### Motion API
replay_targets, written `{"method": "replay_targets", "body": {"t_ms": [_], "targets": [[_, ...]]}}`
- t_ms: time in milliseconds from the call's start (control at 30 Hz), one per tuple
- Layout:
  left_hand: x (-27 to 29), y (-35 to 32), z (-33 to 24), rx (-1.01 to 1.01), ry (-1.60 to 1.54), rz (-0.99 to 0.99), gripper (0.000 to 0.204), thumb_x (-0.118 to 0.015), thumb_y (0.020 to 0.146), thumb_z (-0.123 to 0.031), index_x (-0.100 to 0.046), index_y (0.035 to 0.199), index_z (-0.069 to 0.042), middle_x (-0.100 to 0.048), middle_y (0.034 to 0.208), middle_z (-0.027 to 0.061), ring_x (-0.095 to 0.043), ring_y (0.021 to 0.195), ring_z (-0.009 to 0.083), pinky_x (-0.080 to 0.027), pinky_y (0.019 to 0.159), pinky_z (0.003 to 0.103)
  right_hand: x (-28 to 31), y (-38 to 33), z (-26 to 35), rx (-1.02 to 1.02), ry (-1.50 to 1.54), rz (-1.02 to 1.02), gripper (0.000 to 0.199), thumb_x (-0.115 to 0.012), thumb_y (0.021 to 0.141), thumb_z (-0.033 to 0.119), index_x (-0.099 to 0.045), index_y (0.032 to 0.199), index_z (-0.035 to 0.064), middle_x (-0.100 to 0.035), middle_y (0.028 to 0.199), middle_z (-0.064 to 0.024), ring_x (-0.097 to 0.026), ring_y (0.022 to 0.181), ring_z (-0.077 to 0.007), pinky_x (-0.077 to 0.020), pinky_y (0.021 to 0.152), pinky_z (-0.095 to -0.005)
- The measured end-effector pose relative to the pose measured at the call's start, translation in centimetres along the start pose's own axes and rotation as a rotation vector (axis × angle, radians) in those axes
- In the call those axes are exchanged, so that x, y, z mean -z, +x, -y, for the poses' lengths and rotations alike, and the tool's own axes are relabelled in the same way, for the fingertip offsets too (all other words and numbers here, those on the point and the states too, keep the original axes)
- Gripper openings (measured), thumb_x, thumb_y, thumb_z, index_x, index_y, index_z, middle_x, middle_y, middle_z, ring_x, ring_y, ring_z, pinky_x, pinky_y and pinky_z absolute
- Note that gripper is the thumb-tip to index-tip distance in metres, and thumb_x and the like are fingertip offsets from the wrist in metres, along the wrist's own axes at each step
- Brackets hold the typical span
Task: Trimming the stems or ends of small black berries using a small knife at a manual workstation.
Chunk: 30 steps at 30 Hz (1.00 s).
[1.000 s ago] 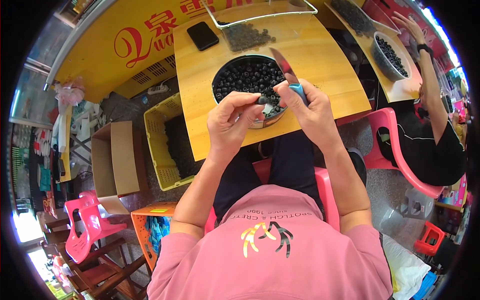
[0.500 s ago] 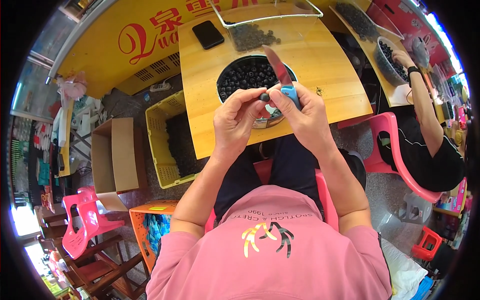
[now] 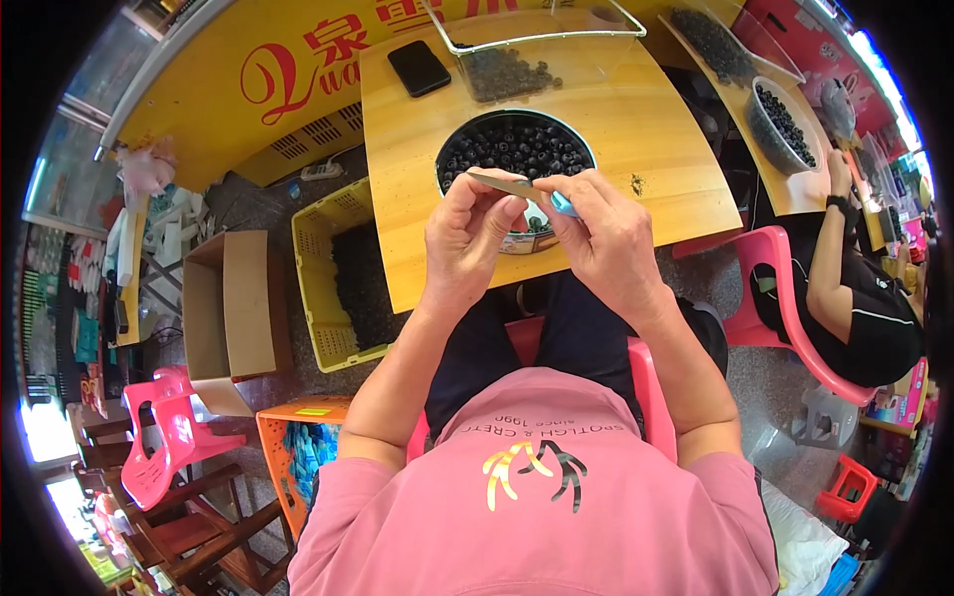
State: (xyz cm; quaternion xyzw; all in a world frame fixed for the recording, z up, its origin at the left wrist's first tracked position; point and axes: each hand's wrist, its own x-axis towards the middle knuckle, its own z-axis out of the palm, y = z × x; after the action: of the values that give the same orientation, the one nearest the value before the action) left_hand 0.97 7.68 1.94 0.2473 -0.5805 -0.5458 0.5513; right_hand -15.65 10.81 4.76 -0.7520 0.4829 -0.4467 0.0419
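Note:
Above a round bowl (image 3: pixel 523 245) full of small dark round fruits or nuts (image 3: pixel 509 142), my two hands meet. My right hand (image 3: pixel 608 223) is closed around the blue handle of a small knife (image 3: pixel 500 186). The blade points left, lying across the fingertips of my left hand (image 3: pixel 467 228). Those fingers pinch one small dark round piece (image 3: pixel 525 183), mostly covered by the blade and fingers. The bowl rests at the near edge of a wooden table (image 3: pixel 656 129).
Further back are a clear plastic bin (image 3: pixel 586 60) of dark pieces and a black phone (image 3: pixel 418 69). A yellow crate (image 3: pixel 316 288) and a cardboard box (image 3: pixel 253 298) stand left on the floor. On the right a co-worker's arm (image 3: pixel 830 248) is beside another bowl (image 3: pixel 763 124).
The knife has swung from upright down to nearly level, its blade now across the piece in my left fingers. The co-worker's hand has left the bowl on the right.

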Motion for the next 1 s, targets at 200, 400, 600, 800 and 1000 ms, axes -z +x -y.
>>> {"method": "replay_targets", "body": {"t_ms": [200,400,600,800,1000], "targets": [[0.9,0.0,0.4,-0.026,-0.030,0.080,0.014,-0.059,0.094,-0.002,-0.056,0.107,0.000,-0.059,0.094,0.0044,-0.058,0.077,0.0090,-0.049,0.071,0.022,0.2,-0.1,-0.6,0.004,-0.028,0.006,0.015,-0.065,0.085,0.004,-0.065,0.100,0.0027,-0.063,0.084,-0.0117,-0.062,0.070,-0.0286,-0.0488,0.061,-0.0345],[0.8,-0.7,0.4,-0.002,-0.174,0.133,0.015,-0.060,0.092,0.002,-0.057,0.106,0.002,-0.057,0.094,0.0059,-0.059,0.078,0.0100,-0.050,0.070,0.022,-0.6,-0.2,-2.4,-0.353,0.290,0.004,0.018,-0.063,0.093,0.017,-0.066,0.096,-0.0002,-0.065,0.082,-0.0050,-0.062,0.073,-0.0125,-0.0469,0.065,-0.0260],[0.7,-1.0,0.8,-0.047,0.021,0.035,0.018,-0.060,0.090,0.005,-0.058,0.108,0.001,-0.057,0.095,0.0054,-0.060,0.084,0.0101,-0.049,0.070,0.021,-1.7,-0.2,-0.2,-0.566,0.739,0.152,0.025,-0.064,0.095,0.025,-0.065,0.103,0.0009,-0.061,0.080,0.0030,-0.054,0.075,-0.0031,-0.0447,0.064,-0.0215],[2.8,-1.9,0.1,-0.133,0.230,0.030,0.018,-0.068,0.082,0.006,-0.063,0.098,-0.001,-0.064,0.092,0.0053,-0.061,0.083,0.0135,-0.050,0.072,0.025,-2.8,0.1,0.9,-0.677,1.029,0.162,0.020,-0.062,0.096,0.026,-0.065,0.094,0.0056,-0.058,0.075,0.0037,-0.045,0.061,-0.0007,-0.0344,0.053,-0.0168],[10.7,-3.5,-0.8,-0.053,0.441,-0.408,0.017,-0.067,0.086,0.001,-0.061,0.101,-0.001,-0.061,0.088,0.0041,-0.059,0.078,0.0107,-0.048,0.070,0.023,-1.1,0.0,-1.9,-0.604,0.810,0.050,0.021,-0.063,0.095,0.025,-0.065,0.091,0.0044,-0.059,0.074,0.0024,-0.040,0.056,0.0007,-0.0271,0.048,-0.0160]]}}
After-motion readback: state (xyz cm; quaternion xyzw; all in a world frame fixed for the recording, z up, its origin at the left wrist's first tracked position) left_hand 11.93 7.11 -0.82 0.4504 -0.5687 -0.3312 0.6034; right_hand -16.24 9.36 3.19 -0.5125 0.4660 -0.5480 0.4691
